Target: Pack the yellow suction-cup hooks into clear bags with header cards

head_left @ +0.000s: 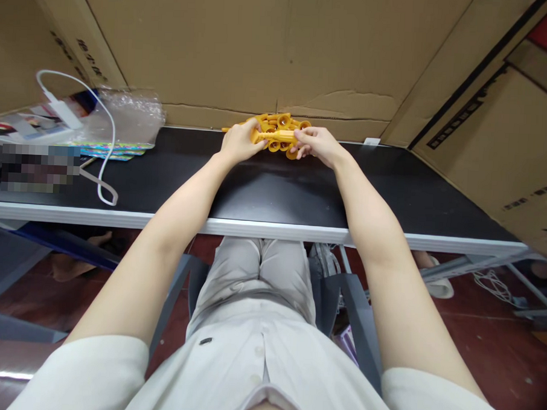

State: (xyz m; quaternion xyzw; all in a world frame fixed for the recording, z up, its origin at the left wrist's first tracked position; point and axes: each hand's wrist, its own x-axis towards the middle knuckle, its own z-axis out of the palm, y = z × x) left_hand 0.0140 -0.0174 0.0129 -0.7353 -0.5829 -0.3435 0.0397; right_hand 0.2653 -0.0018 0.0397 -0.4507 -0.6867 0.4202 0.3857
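At the back of the black table, I hold a yellow plastic piece (282,136) sideways between my hands. It has a narrow, ridged stem and a thicker fluted part; its exact kind is unclear. My left hand (238,143) closes round its left end, thumb on top. The fingers of my right hand (320,144) pinch its right end. Just behind and beneath lies a cluster of similar yellow pieces (284,120) with round, cup-like ends, partly hidden by my hands and the held piece.
Cardboard panels (280,54) wall the table's back and sides. On the left lie clear plastic bags (134,117), a white cable (109,119) and a white plug-like block (65,114). A small white tag (372,141) sits at the back right. The metal table edge (276,230) runs before my lap.
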